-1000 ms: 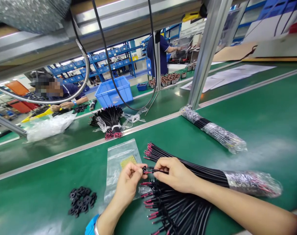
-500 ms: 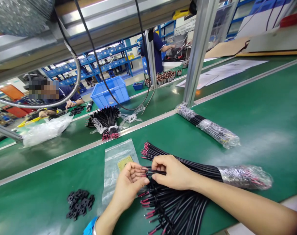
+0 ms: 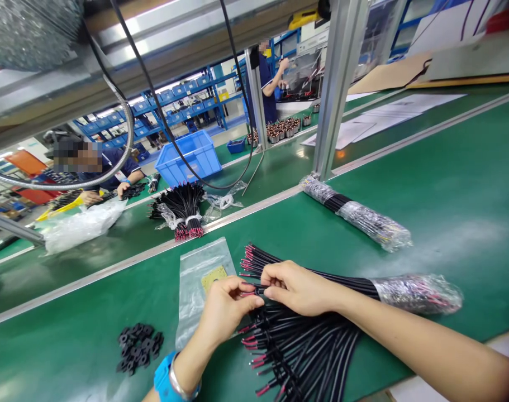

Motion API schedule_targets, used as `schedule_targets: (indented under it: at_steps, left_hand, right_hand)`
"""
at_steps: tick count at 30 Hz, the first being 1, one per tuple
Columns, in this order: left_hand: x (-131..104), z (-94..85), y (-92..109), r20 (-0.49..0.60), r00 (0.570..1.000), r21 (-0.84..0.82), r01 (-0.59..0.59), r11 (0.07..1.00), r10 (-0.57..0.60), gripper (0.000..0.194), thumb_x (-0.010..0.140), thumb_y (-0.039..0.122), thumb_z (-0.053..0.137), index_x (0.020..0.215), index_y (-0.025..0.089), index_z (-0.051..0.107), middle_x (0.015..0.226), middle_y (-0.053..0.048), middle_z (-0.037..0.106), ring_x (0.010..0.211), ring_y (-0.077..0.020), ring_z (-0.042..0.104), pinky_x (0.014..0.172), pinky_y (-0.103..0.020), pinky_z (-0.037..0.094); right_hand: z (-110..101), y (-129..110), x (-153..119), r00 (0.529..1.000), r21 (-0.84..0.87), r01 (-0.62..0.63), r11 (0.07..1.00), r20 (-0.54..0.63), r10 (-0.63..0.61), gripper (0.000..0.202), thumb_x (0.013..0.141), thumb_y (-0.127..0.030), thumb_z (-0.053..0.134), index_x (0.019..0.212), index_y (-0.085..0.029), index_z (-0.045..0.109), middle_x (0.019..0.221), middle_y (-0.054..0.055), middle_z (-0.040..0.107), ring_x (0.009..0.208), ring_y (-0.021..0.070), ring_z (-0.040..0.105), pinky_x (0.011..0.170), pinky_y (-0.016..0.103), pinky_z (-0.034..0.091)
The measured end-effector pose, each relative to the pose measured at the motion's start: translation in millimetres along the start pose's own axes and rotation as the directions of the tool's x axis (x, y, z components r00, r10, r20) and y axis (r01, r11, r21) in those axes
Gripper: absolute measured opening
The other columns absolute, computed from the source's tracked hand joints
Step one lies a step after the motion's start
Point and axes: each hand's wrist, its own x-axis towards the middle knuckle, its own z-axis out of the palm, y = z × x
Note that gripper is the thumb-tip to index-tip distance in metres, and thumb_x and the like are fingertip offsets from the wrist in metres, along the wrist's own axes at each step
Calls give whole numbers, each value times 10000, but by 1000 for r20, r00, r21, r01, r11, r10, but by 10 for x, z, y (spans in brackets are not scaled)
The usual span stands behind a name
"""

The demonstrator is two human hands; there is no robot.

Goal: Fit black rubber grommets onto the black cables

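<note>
My right hand (image 3: 294,287) is closed on a black cable with red wire ends, above the cable pile. At the tip of that cable, my left hand (image 3: 227,307) pinches with thumb and fingers; whether a small part sits between them is hidden. Below both hands fan out black cables (image 3: 321,352), several with dark pieces near their red ends. Behind my right hand lies a cable bundle (image 3: 342,282), its far end in clear wrap (image 3: 419,293). Small black plastic parts (image 3: 139,347) are heaped on the green table, left of my left hand.
A clear zip bag (image 3: 195,273) with a yellow piece (image 3: 214,276) lies behind my left hand. Farther off are a wrapped cable bundle (image 3: 363,220), tied cables (image 3: 182,206), a blue bin (image 3: 189,156) and a metal post (image 3: 338,89). Two co-workers are beyond.
My left hand has shifted slightly right and its fingers have closed more at the cable tip. My right hand has risen slightly. The co-worker at the back has raised a forearm.
</note>
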Motion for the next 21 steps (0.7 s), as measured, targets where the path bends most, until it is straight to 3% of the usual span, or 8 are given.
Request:
schedule_targets:
  at_steps: [4, 9, 14, 18, 21]
  left_hand:
    - [35, 61, -31, 32, 999, 88, -31, 996, 28, 210, 546, 233, 837, 643, 142, 675, 653, -17, 671, 620, -149, 588, 591, -245, 458]
    - [10, 148, -102, 52, 999, -92, 0, 996, 5, 187, 570, 189, 820, 678, 151, 672, 690, -26, 705, 659, -173, 636, 637, -269, 492]
    - [-87, 11, -128, 152, 988, -208, 57, 976, -26, 376, 592, 169, 814, 947, 155, 692, 841, -56, 713, 713, -165, 644, 678, -284, 519]
    - [-139, -128, -131, 74, 997, -253, 25, 967, -6, 376, 664, 163, 759, 1019, 167, 633, 934, -70, 691, 844, -174, 644, 790, -317, 519]
    - [-149, -120, -136, 49, 999, -234, 5, 972, 6, 304, 698, 150, 713, 978, 174, 596, 916, -60, 689, 825, -163, 642, 777, -312, 514]
  right_hand:
    - [19, 3, 1, 999, 16, -37, 999, 13, 37, 40, 774, -152, 550, 736, -163, 550, 587, -39, 543, 536, 96, 483, 514, 192, 349]
    - [44, 18, 1, 995, 23, -104, 994, 2, 104, 49, 750, -147, 576, 721, -172, 547, 585, -29, 597, 555, 114, 541, 520, 198, 371]
    - [50, 20, 7, 992, 36, -115, 993, 49, 113, 60, 763, -155, 571, 721, -181, 536, 572, -36, 585, 538, 114, 548, 521, 202, 381]
    - [47, 13, 2, 992, 24, -111, 994, 59, 109, 77, 753, -161, 584, 709, -182, 526, 576, -39, 576, 535, 109, 520, 509, 200, 357]
    - [45, -2, -9, 992, 12, -107, 994, 66, 106, 77, 744, -165, 598, 704, -178, 534, 575, -46, 552, 532, 102, 491, 502, 197, 341]
